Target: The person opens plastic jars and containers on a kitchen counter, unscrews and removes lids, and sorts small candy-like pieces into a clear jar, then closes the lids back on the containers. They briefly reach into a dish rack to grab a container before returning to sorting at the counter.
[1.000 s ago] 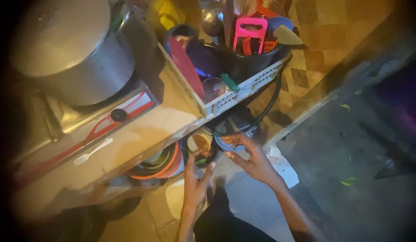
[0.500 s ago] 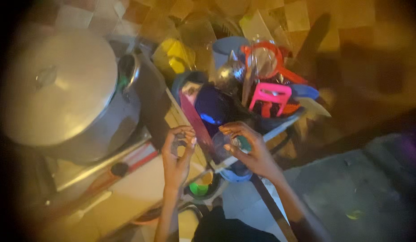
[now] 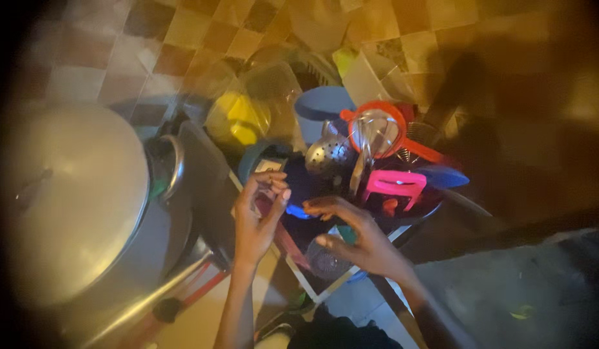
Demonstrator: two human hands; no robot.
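Both hands [image 3: 299, 223] moved up over dish rack [image 3: 325, 287], fingers curled, grip unclear, blurry.

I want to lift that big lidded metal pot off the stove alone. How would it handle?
The pot is broad and deep, so it is probably heavy, more so if full. Its lid merely rests on top and may slide if tilted. Bare metal might be slippery; its side handle looks safer.
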